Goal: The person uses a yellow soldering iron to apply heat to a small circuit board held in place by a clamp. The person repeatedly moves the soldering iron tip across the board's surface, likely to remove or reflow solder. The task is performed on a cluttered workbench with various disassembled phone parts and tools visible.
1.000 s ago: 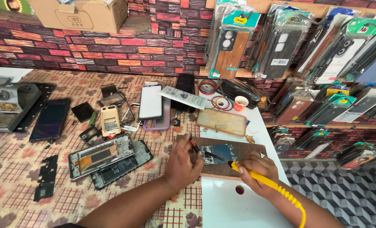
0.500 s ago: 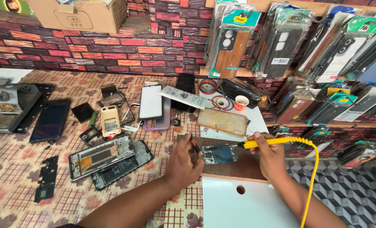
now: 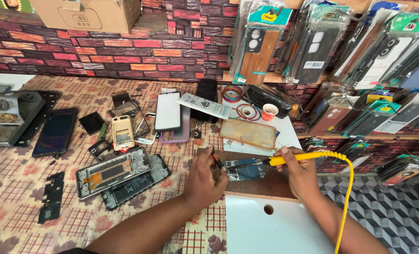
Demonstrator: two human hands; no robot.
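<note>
My right hand (image 3: pixel 301 176) grips a yellow-handled soldering iron (image 3: pixel 292 158), held level with its dark tip pointing left over a small blue-green circuit board (image 3: pixel 245 170) on a brown board (image 3: pixel 261 183). A yellow coiled cord (image 3: pixel 348 188) runs down from the handle. My left hand (image 3: pixel 205 181) rests at the board's left edge, fingers pinched on a thin orange-tipped tool (image 3: pixel 215 159) that touches the circuit board.
Opened phone bodies (image 3: pixel 120 176), a dark phone (image 3: pixel 55 132), a phone with a white screen (image 3: pixel 168 111) and loose parts lie on the patterned cloth to the left. A clear case (image 3: pixel 248 133), tape rolls (image 3: pixel 233 93) and a small cup (image 3: pixel 268 112) sit behind. Packaged cases (image 3: pixel 322 47) hang at right.
My right hand has lifted and swung the soldering iron from pointing down-right to lying level, tip toward the circuit board. My left hand has stayed in place.
</note>
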